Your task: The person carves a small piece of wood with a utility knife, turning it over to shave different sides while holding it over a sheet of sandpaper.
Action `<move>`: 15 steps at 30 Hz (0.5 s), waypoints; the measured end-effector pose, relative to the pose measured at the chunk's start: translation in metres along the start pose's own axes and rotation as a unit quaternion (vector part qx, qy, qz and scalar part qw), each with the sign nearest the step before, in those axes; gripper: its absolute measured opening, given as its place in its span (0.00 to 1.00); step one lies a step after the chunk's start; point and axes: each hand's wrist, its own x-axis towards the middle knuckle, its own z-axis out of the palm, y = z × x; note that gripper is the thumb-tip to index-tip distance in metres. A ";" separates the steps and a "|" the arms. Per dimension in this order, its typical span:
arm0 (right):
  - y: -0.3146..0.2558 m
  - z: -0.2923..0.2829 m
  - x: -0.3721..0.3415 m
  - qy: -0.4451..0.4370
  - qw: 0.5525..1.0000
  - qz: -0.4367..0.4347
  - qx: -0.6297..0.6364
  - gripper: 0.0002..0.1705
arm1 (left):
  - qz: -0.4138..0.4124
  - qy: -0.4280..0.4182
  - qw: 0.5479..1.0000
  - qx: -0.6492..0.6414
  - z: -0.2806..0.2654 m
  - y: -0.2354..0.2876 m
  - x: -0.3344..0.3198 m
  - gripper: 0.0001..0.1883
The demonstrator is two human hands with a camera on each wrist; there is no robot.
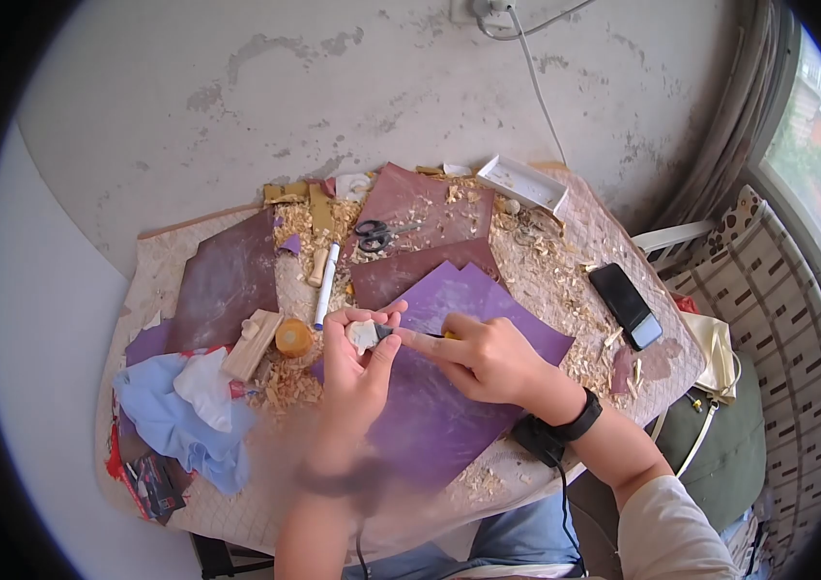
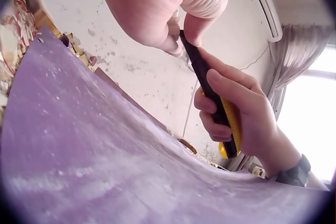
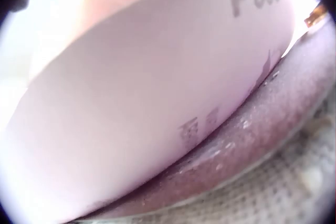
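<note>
My left hand (image 1: 356,379) holds a small pale piece (image 1: 362,334) between thumb and fingers, over purple sandpaper (image 1: 449,416). Beside the piece is a dark grey patch, close to my right fingertips. In the left wrist view my right hand (image 2: 247,108) grips a black and yellow utility knife (image 2: 200,71), its front end pointing up to the left thumb. There the left hand (image 2: 152,8) hides the pale piece. A curled sheet marked P360 (image 3: 136,87) fills most of the right wrist view, which does not show the knife.
Wood shavings (image 1: 299,382) litter the quilted cloth (image 1: 579,232). Scissors (image 1: 376,235), a white marker (image 1: 327,285), a wood block (image 1: 253,345) and a round orange-brown object (image 1: 293,337) lie beyond or left of the hands. A phone (image 1: 626,306) lies right, a white box (image 1: 523,184) at the back.
</note>
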 end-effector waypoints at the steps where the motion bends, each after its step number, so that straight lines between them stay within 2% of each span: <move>1: 0.000 0.000 0.001 -0.001 1.000 -0.002 -0.001 0.26 | -0.004 0.003 1.000 -0.009 0.000 -0.001 0.000 0.18; 4: 0.001 -0.003 0.002 -0.008 1.000 0.010 0.019 0.26 | -0.012 0.005 1.000 -0.024 0.001 0.001 0.001 0.18; 6: 0.009 -0.006 0.001 -0.041 0.996 -0.002 0.083 0.28 | -0.017 0.001 1.000 -0.016 0.001 0.002 0.000 0.18; 9: 0.014 -0.007 0.001 -0.046 0.995 -0.015 0.091 0.30 | -0.019 -0.007 1.000 -0.001 -0.001 0.001 0.000 0.18; 13: 0.007 -0.005 0.001 -0.044 0.998 -0.016 0.033 0.31 | 0.003 -0.010 1.000 0.016 -0.001 -0.004 0.000 0.16; 15: 0.000 -0.003 0.000 -0.045 0.999 0.019 -0.005 0.31 | 0.008 -0.013 1.000 0.021 -0.002 -0.002 0.001 0.16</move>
